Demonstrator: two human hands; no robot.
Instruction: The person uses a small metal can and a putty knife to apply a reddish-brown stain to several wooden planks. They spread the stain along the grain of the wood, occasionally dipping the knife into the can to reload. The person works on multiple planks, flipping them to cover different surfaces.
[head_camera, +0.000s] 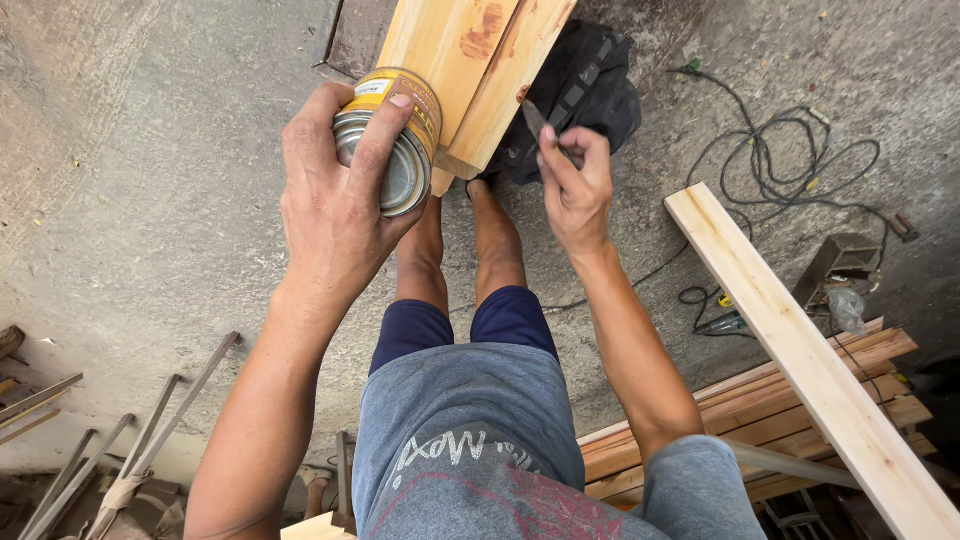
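On a rough concrete floor (150, 200), seen from above, the following are recorded, largest first.

Item: squared timber post (475, 60), pale with reddish stains, held forward of the person's legs; its near end is met by both hands.

Item: long pale board (800, 350), laid diagonally at the right across a stack of planks (760, 410).

Item: black bag (590, 90), lying just behind the post; a tangle of black cable (790, 160) is spread well apart to the right.

Item: bundle of metal rods (130, 440), lower left.

Item: round tin (395, 140), yellow-labelled, with a bare metal end turned toward the camera. It is gripped around its body by the left hand (335, 210), fingers wrapped over the rim, and is held tilted against the left face of the post end. The metal is dull and scuffed; whether it is open cannot be told.

Item: small dark flat blade (540, 125), pinched between thumb and fingers of the right hand (575, 190), closed upon it, its tip close to the post's corner.

Step judged in hand: material from the tin being brought to the wood with the blade. The next move is judged to call for a steady tin and a blade tip guided into its mouth or along the post edge.
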